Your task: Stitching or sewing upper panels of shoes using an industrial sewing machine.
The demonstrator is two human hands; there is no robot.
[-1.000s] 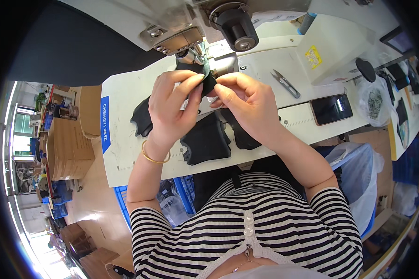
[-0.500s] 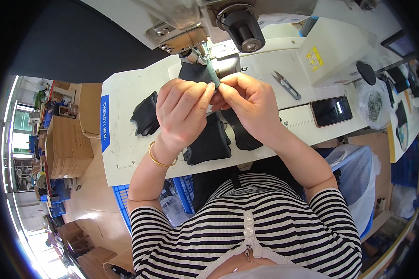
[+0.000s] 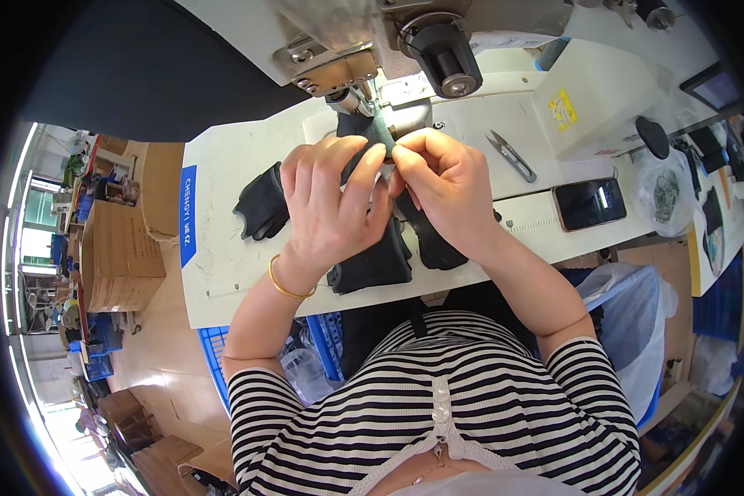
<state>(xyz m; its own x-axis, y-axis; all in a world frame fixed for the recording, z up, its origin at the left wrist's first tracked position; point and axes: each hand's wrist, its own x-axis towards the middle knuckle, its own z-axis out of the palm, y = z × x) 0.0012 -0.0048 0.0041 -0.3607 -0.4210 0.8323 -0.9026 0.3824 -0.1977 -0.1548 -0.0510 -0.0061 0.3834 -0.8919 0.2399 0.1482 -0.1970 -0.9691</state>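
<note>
A dark grey-green fabric piece (image 3: 379, 132) lies under the needle area of a sewing machine (image 3: 351, 93), its near edge drawn toward me. My right hand (image 3: 448, 186) pinches that edge between thumb and forefinger. Beside it, my left hand (image 3: 331, 194) has its fingers apart, with the forefinger's tip against the fabric and the thumb lower down. Beneath my hands are folded black fabric pieces, one stack (image 3: 372, 266) in the middle and another (image 3: 438, 244) to its right. A further black bundle (image 3: 262, 202) rests left of my left hand.
Thread snips (image 3: 512, 157) and a phone (image 3: 589, 203) lie on the white machine table (image 3: 223, 273) to the right. A clear bag (image 3: 664, 194) sits farther right. Blue baskets (image 3: 326, 343) stand below the table edge. Cardboard boxes (image 3: 124, 256) are at the left.
My left hand's fingers have loosened and spread from their pinch at the fabric edge. My right hand keeps its pinch. The whole view has shifted slightly.
</note>
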